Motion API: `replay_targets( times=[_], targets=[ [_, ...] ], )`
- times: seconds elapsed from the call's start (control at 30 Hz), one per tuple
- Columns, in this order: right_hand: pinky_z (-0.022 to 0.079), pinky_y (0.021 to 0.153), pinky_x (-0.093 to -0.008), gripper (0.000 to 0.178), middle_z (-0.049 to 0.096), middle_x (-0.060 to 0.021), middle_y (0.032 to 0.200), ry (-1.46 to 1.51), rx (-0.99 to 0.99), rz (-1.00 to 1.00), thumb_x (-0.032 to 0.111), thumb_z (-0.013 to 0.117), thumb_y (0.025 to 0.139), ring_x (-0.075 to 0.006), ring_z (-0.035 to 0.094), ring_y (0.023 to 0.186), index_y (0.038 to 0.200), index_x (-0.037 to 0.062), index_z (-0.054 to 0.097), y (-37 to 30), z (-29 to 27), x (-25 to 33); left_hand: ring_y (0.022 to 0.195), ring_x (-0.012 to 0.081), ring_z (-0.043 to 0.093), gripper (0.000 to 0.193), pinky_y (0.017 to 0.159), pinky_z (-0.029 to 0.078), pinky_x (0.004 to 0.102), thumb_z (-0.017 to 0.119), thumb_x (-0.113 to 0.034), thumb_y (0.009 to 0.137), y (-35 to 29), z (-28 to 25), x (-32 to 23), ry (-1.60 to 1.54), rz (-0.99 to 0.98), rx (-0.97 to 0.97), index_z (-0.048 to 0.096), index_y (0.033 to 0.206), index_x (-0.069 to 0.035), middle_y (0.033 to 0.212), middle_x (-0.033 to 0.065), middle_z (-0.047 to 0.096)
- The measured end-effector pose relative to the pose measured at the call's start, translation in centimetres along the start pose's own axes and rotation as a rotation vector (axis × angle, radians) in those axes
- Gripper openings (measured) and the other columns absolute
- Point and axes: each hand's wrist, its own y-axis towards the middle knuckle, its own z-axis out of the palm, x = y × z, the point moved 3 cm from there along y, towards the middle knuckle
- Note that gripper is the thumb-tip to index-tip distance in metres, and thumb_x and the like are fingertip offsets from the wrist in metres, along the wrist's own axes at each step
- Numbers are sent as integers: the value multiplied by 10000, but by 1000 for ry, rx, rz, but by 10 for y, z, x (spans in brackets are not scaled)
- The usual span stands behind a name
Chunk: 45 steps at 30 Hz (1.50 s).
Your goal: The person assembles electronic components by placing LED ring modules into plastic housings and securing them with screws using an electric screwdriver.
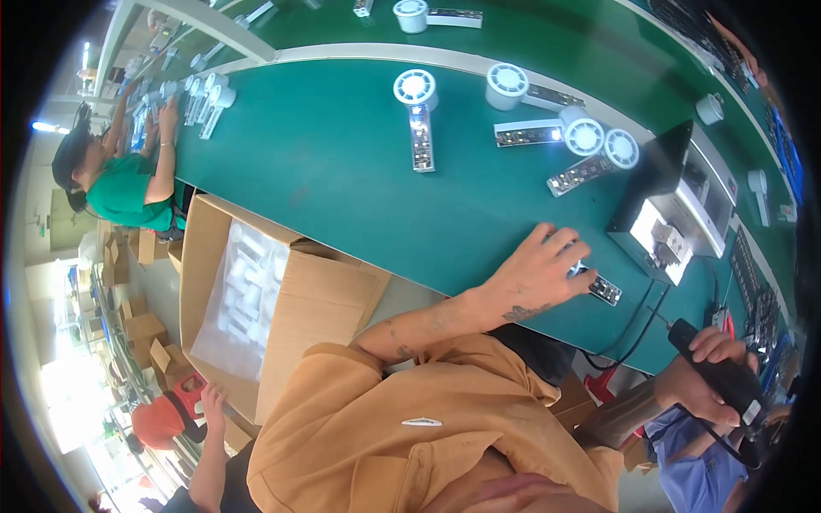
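Pressing down on a small handheld fan unit (pixel 599 286), the left hand (pixel 534 278) lies with fingers spread and curled over the round white head, so only the bare handle section with its circuit board sticks out past the fingertips, on the side toward the grey fixture box (pixel 676 227). The unit lies flat on the green conveyor belt (pixel 342 162), just short of that box. The right hand (pixel 705 376) is closed in a full fist around a black electric screwdriver (pixel 723 380), held off the belt below the fixture box, its cable trailing back toward the box. Judgement on handling: the fan looks light, rigid plastic, smooth enough to skate on the belt (hence, probably, the flat palm pinning it). The exposed board looks the fragile part; better to hold by the round head or the handle edges than by the components. More fan units (pixel 416 111) of the same kind lie farther up the belt from the box, well apart from both hands. A cardboard carton (pixel 299 308) with bagged white parts stands on the near side of the belt, left of the box.
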Motion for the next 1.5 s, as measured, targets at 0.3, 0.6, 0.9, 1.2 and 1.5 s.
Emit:
replay_targets(
  times=[0.3,0.6,0.9,1.2,1.5],
  targets=[
    [401,454,-336,1009,479,-102,751,17,142,-138,880,483,820,-182,472,518,1382,41,455,32,23,23,1073,262,562,262,872,466,407,752,-222,817,16,4,-2,-80,56,11,736,1070,-157,1063,37,610],
    [421,466,-342,939,514,-66,729,179,176,29,898,367,854,-175,481,495,1329,105,532,58,87,-20,1018,262,559,298,816,465,404,813,-207,788,20,-2,-3,-75,15,53,743,1070,-136,1027,35,587],
    [418,429,-282,905,542,-87,631,326,284,-123,774,499,902,-155,501,442,1242,-65,479,60,125,-57,1004,253,578,356,782,459,394,847,-154,735,17,0,-4,-51,12,38,757,1079,-155,1026,19,618],
    [416,451,-328,1023,499,-89,691,135,129,286,906,304,862,-175,461,481,1382,35,437,5,79,-24,995,248,584,350,771,470,385,850,-144,724,22,0,-5,-37,36,20,754,1060,-156,1015,14,616],
    [423,449,-318,1019,509,-80,679,44,23,417,922,378,817,-169,482,477,1321,40,438,-12,74,-32,990,240,589,348,767,471,381,851,-154,727,20,1,-5,-49,31,26,757,1063,-161,1001,10,618]
  ],
)
